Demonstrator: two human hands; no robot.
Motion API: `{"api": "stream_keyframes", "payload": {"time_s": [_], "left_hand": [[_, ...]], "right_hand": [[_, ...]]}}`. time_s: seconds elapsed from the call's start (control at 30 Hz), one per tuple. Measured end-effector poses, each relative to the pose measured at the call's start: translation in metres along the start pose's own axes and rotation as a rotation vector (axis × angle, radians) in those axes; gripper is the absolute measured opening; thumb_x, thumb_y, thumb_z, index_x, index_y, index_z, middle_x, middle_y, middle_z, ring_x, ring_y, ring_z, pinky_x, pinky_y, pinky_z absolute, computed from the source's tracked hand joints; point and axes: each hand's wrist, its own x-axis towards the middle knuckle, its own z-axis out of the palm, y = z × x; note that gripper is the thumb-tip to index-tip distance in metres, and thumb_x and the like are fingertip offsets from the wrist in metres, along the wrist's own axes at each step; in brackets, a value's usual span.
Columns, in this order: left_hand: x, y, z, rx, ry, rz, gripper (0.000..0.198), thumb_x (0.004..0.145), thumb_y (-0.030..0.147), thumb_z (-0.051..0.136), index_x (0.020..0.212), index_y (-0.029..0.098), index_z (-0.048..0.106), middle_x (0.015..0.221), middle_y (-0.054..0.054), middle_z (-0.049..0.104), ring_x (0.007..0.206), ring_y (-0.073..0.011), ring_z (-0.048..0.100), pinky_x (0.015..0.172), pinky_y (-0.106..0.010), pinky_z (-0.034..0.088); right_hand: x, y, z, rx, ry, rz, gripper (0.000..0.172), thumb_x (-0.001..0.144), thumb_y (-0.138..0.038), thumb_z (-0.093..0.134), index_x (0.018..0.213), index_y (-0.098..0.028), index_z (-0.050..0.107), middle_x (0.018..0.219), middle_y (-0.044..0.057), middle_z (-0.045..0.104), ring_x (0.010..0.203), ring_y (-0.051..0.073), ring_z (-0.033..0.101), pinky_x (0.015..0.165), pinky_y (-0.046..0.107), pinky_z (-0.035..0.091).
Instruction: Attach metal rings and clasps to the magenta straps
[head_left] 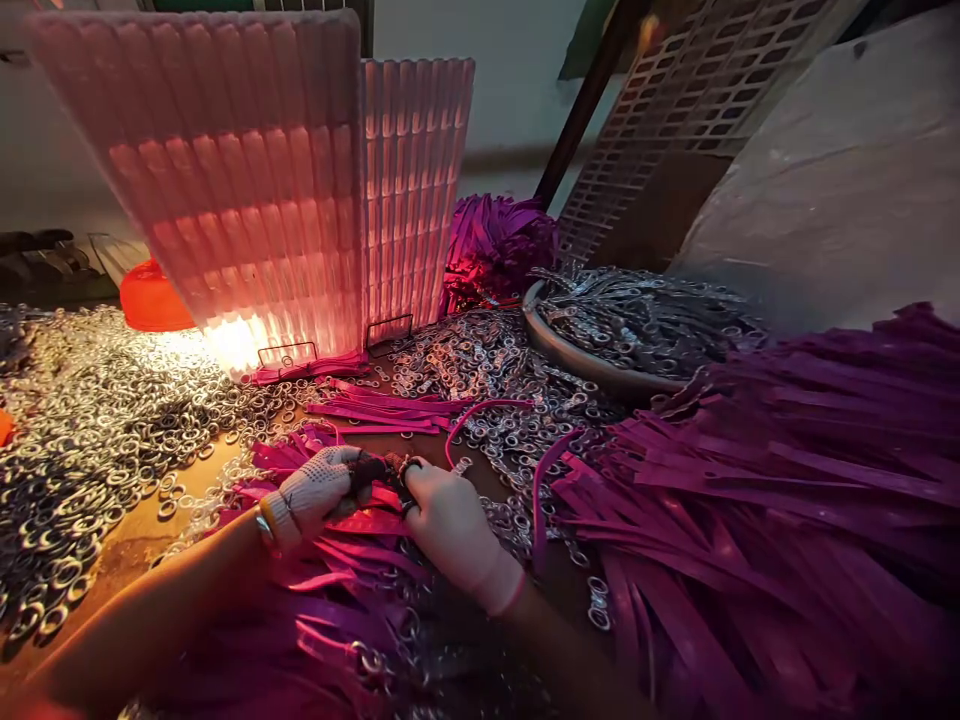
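My left hand, in a white dotted glove with dark-wrapped fingers, is closed in a pinch at the middle of the view. Close against it, my right hand wears a plain white glove, also with dark wraps, and its fingers are bent together. What lies between the fingertips is too small and dark to make out. Beneath both hands is a pile of magenta straps, some with metal rings at their ends. One strap curves up beside my right hand, near a small metal link.
Loose metal rings cover the left side. Ribbed translucent panels stand behind, lit by a lamp with an orange shade. A basin of metal pieces sits back right. A large heap of magenta straps fills the right.
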Motion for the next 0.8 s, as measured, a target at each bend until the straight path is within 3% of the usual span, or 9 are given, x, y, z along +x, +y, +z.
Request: {"api": "stream_keyframes", "payload": {"time_s": [0.27, 0.37, 0.47, 0.63, 0.7, 0.8], "left_hand": [[-0.008, -0.014, 0.007, -0.334, -0.146, 0.023, 0.025, 0.078, 0.035, 0.063, 0.071, 0.018, 0.047, 0.049, 0.01, 0.032, 0.038, -0.0028, 0.02, 0.036, -0.016, 0.015], [-0.011, -0.015, 0.005, -0.345, -0.152, 0.037, 0.029, 0.081, 0.038, 0.06, 0.069, 0.02, 0.041, 0.049, 0.01, 0.027, 0.038, -0.0039, 0.016, 0.036, -0.018, 0.013], [-0.015, -0.013, 0.001, -0.075, -0.077, 0.144, 0.03, 0.087, 0.041, 0.057, 0.071, 0.019, 0.045, 0.05, 0.008, 0.034, 0.041, -0.0054, 0.023, 0.039, -0.019, 0.018], [-0.012, -0.018, -0.007, 0.589, 0.068, 0.532, 0.018, 0.09, 0.028, 0.055, 0.079, 0.014, 0.061, 0.072, 0.0, 0.06, 0.064, -0.0096, 0.049, 0.06, -0.02, 0.037], [-0.009, -0.024, -0.009, 0.632, 0.044, 0.56, 0.015, 0.09, 0.023, 0.053, 0.086, 0.014, 0.064, 0.08, -0.002, 0.065, 0.069, -0.0116, 0.053, 0.065, -0.022, 0.039], [-0.007, -0.029, -0.01, 0.494, 0.019, 0.475, 0.021, 0.09, 0.02, 0.048, 0.091, 0.012, 0.068, 0.079, -0.004, 0.067, 0.066, -0.0125, 0.053, 0.06, -0.022, 0.039]], "right_hand": [[-0.011, -0.018, -0.015, -0.074, -0.068, 0.0, 0.019, 0.08, -0.007, 0.049, 0.088, -0.016, 0.063, 0.097, 0.009, 0.068, 0.09, 0.021, 0.061, 0.073, 0.028, 0.037], [-0.01, -0.025, -0.018, -0.121, -0.081, -0.004, 0.019, 0.081, -0.008, 0.05, 0.09, -0.016, 0.064, 0.099, 0.01, 0.068, 0.088, 0.021, 0.061, 0.071, 0.029, 0.037], [-0.007, -0.031, -0.018, -0.178, -0.098, -0.006, 0.02, 0.081, -0.009, 0.049, 0.092, -0.015, 0.065, 0.097, 0.012, 0.067, 0.086, 0.022, 0.061, 0.068, 0.03, 0.036], [-0.004, -0.033, -0.015, -0.216, -0.072, 0.022, 0.02, 0.083, -0.009, 0.048, 0.092, -0.015, 0.065, 0.094, 0.011, 0.067, 0.082, 0.022, 0.062, 0.065, 0.031, 0.035], [-0.005, -0.031, -0.016, -0.208, -0.066, 0.041, 0.02, 0.084, -0.009, 0.048, 0.092, -0.016, 0.065, 0.094, 0.01, 0.066, 0.083, 0.023, 0.062, 0.066, 0.031, 0.036], [-0.006, -0.029, -0.02, -0.162, -0.087, 0.026, 0.021, 0.084, -0.008, 0.049, 0.097, -0.015, 0.064, 0.101, 0.011, 0.067, 0.091, 0.023, 0.062, 0.072, 0.03, 0.038]]}}
